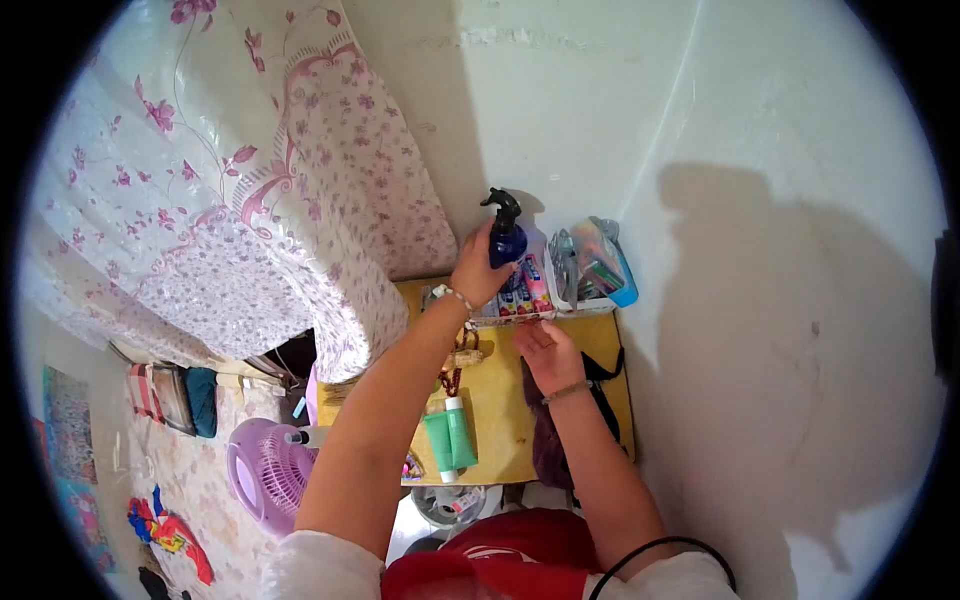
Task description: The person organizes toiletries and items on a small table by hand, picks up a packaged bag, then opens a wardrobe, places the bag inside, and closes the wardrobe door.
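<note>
My left hand point(482, 268) is wrapped round a dark blue spray bottle point(508, 244) with a black trigger head, upright at the back of the yellow table point(505, 400). Beside it, a white basket point(535, 312) holds several pink and blue packets point(537, 285). My right hand point(548, 352) is at the basket's front edge, palm up with its fingers apart and nothing in it. To the right, another white and blue container point(625, 285) holds clear bags and small items. Two green tubes point(451, 440) lie nearer me, below some dark red beads point(452, 381).
A flowered curtain point(350, 160) hangs at the left, close to my left arm. A purple fan point(268, 475) stands left of the table. Dark cloth point(547, 440) lies by my right forearm. A wall point(780, 300) rises on the right. A bin point(447, 505) is below the table's front edge.
</note>
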`<action>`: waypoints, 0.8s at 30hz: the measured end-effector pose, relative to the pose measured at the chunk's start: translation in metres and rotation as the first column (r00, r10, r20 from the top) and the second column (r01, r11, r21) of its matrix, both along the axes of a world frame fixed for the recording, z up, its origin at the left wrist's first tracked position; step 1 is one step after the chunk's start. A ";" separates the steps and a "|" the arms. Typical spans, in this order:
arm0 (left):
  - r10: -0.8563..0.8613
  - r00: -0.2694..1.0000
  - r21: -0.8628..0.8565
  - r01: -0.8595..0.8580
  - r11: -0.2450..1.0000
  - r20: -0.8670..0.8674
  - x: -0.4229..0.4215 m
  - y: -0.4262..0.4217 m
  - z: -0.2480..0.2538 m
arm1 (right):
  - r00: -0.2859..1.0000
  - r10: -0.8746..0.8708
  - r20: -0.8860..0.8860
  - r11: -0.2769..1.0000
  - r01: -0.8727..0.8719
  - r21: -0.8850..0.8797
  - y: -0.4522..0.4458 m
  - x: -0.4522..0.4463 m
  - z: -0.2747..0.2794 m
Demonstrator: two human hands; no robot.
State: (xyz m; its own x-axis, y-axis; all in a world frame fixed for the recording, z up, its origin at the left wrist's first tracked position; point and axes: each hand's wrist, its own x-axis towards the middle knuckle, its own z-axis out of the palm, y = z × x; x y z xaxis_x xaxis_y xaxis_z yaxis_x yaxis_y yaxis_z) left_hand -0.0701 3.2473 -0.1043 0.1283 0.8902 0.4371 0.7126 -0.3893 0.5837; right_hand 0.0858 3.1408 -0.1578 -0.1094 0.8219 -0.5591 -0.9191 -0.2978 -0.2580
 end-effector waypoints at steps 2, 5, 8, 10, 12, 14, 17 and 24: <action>0.028 0.991 -0.069 -0.018 0.997 0.133 -0.002 0.004 -0.005 | 1.000 -0.007 -0.008 1.000 0.007 0.016 -0.008 0.001 0.012; 0.191 0.974 -0.400 -0.129 0.907 0.120 0.003 -0.008 0.001 | 0.934 -0.067 0.352 0.996 0.041 0.079 -0.034 0.003 0.025; 0.292 0.952 -0.427 -0.228 0.875 0.091 0.016 -0.019 -0.030 | 0.390 -0.138 0.910 0.942 -0.232 0.243 -0.063 0.021 0.003; 0.256 0.948 -0.364 -0.175 0.915 0.188 0.021 -0.010 -0.045 | -0.393 -0.288 0.873 0.862 -0.503 0.058 -0.085 0.032 0.009; 0.220 0.935 -0.305 -0.131 0.943 0.279 0.022 -0.011 -0.058 | -0.528 -0.243 0.814 0.846 -0.526 -0.089 -0.100 0.035 0.000; 0.263 0.950 -0.355 -0.190 0.915 0.170 0.023 -0.011 -0.057 | -0.647 -0.216 0.731 0.821 -0.526 -0.223 -0.104 0.037 -0.009; 0.216 0.930 -0.385 -0.091 0.918 0.296 0.013 -0.008 -0.075 | -0.643 -0.253 0.723 0.832 -0.526 -0.177 -0.104 0.039 -0.018; 0.072 0.971 -0.364 0.016 0.931 0.229 -0.069 -0.008 -0.078 | -0.664 -0.262 0.701 0.838 -0.517 -0.176 -0.103 0.037 -0.019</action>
State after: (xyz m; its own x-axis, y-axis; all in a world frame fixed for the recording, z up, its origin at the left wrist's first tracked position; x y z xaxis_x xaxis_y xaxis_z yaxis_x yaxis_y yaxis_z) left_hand -0.1391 3.2394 -0.1824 0.0344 0.9944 0.1002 0.5458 -0.1027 0.8316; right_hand 0.1233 3.0373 -0.1768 -0.0499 0.9850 0.1651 0.9034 0.1150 -0.4130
